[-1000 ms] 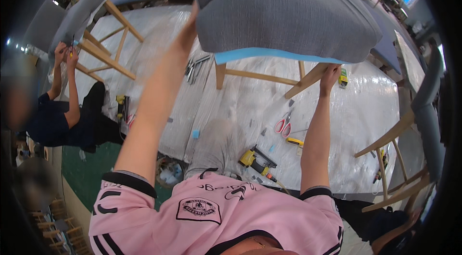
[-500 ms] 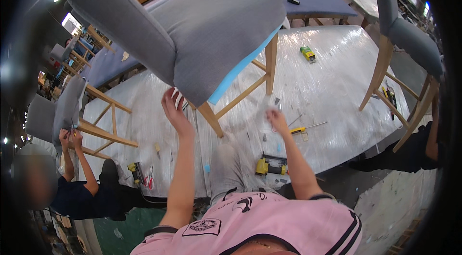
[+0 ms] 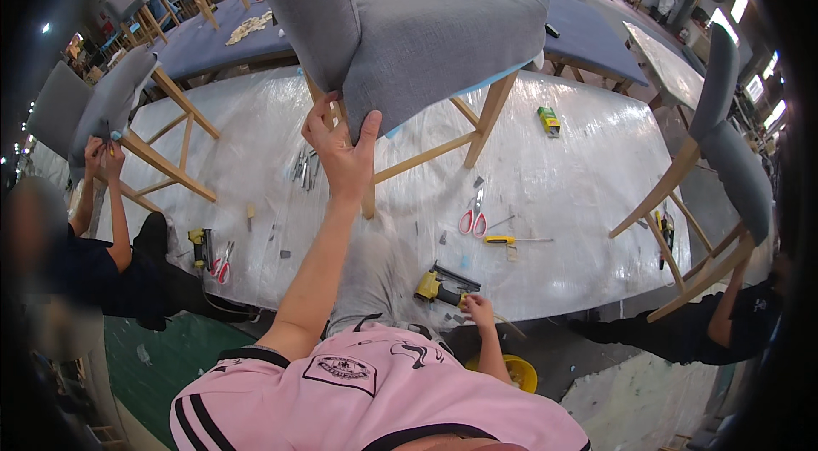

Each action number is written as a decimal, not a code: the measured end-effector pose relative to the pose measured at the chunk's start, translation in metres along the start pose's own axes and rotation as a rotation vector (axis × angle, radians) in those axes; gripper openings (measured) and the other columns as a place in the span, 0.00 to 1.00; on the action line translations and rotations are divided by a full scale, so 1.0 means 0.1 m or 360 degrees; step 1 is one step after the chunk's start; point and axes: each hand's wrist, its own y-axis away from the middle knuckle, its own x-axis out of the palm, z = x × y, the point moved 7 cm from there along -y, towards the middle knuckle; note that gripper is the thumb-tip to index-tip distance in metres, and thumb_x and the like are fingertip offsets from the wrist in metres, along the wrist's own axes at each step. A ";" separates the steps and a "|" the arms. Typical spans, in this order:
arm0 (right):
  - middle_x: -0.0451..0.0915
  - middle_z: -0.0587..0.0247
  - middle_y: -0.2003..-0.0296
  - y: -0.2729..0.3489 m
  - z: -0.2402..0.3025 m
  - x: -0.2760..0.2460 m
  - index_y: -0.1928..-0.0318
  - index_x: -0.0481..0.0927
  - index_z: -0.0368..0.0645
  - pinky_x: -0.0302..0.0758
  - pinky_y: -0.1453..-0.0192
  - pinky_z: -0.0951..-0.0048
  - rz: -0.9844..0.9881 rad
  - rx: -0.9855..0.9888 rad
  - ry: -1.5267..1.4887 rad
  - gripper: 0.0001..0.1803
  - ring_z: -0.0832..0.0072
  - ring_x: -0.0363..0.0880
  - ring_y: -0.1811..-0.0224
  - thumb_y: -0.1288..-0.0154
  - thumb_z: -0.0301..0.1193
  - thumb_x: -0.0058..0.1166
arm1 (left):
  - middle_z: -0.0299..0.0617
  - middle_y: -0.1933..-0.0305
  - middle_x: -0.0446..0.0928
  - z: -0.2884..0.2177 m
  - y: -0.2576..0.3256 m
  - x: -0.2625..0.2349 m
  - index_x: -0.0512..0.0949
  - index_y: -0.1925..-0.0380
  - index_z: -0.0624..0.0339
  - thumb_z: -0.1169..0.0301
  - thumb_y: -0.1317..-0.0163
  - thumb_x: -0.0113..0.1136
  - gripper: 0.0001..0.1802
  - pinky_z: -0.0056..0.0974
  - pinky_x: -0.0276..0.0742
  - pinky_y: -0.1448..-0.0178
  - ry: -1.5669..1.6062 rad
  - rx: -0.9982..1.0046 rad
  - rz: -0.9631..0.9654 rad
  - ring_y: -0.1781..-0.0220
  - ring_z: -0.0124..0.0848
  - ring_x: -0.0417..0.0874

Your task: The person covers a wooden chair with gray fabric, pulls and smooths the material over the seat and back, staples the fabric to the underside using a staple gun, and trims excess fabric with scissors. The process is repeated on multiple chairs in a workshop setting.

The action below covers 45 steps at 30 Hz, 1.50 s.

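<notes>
Near scissors [image 3: 476, 212], screwdriver [image 3: 501, 240]: right hand [image 3: 479, 310] at staple gun [image 3: 438, 287], grip unclear; left hand [image 3: 343, 155] gripping chair [image 3: 443, 34].

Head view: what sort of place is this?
Probably a chair upholstery workshop: a grey upholstered chair at a plastic-covered work surface, a yellow-and-black staple or nail gun, and a second grey chair at right.

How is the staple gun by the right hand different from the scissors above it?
The staple gun is yellow and black; the scissors have red handles. The staple gun is chunky; the scissors are slim. The right hand is close to the staple gun; no hand touches the scissors. Both lie on the plastic-covered surface.
</notes>
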 end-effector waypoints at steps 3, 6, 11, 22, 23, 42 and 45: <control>0.88 0.61 0.55 -0.21 0.28 -0.18 0.40 0.81 0.42 0.83 0.60 0.69 -0.0017 -0.0115 0.0059 0.20 0.72 0.88 0.59 0.25 0.40 0.55 | 0.51 0.23 0.60 -0.02 0.01 -0.05 0.88 0.58 0.69 0.50 0.34 0.70 0.27 0.56 0.53 0.20 -0.0160 0.0224 -0.0174 0.20 0.51 0.50; 0.87 0.61 0.54 -0.34 0.72 -0.17 0.40 0.80 0.41 0.83 0.60 0.70 -0.0044 -0.0226 0.0083 0.20 0.73 0.88 0.58 0.25 0.40 0.55 | 0.57 0.17 0.51 0.20 0.01 0.10 0.89 0.58 0.63 0.50 0.32 0.67 0.24 0.61 0.47 0.19 0.0006 0.0091 -0.0080 0.17 0.58 0.43; 0.87 0.62 0.51 -0.18 1.53 0.23 0.39 0.80 0.41 0.82 0.56 0.70 0.0082 -0.0303 0.0056 0.20 0.74 0.87 0.55 0.23 0.38 0.53 | 0.63 0.16 0.48 0.17 -0.11 0.18 0.86 0.52 0.72 0.49 0.30 0.64 0.30 0.55 0.59 0.21 0.0015 0.0041 0.0036 0.18 0.63 0.53; 0.85 0.53 0.51 0.94 4.73 0.75 0.42 0.79 0.31 0.84 0.46 0.66 0.0302 -0.1322 -0.0374 0.20 0.68 0.87 0.52 0.21 0.36 0.51 | 0.65 0.24 0.65 0.34 0.04 0.03 0.84 0.50 0.76 0.56 0.25 0.60 0.27 0.43 0.69 0.27 0.0284 0.0179 0.0186 0.23 0.56 0.68; 0.85 0.52 0.51 1.07 4.99 0.80 0.42 0.79 0.30 0.85 0.46 0.67 0.0325 -0.1377 -0.0412 0.22 0.67 0.87 0.52 0.20 0.38 0.51 | 0.65 0.24 0.66 0.39 0.04 0.01 0.84 0.50 0.75 0.56 0.25 0.60 0.26 0.43 0.69 0.27 0.0328 0.0163 0.0186 0.23 0.55 0.69; 0.81 0.65 0.68 0.54 5.43 1.43 0.59 0.77 0.40 0.74 0.71 0.73 0.0014 -0.1683 -0.1074 0.34 0.76 0.80 0.70 0.26 0.63 0.49 | 0.59 0.19 0.58 0.42 0.24 0.13 0.72 0.31 0.71 0.65 0.35 0.71 0.36 0.45 0.67 0.24 0.0663 0.0131 0.0043 0.20 0.51 0.65; 0.79 0.67 0.72 0.55 5.37 1.43 0.64 0.77 0.43 0.73 0.72 0.75 -0.0074 -0.1654 -0.1140 0.33 0.78 0.78 0.73 0.26 0.63 0.50 | 0.63 0.18 0.50 0.09 0.29 0.23 0.53 0.22 0.71 0.59 0.42 0.77 0.56 0.49 0.58 0.20 0.0692 -0.0037 -0.0069 0.16 0.52 0.53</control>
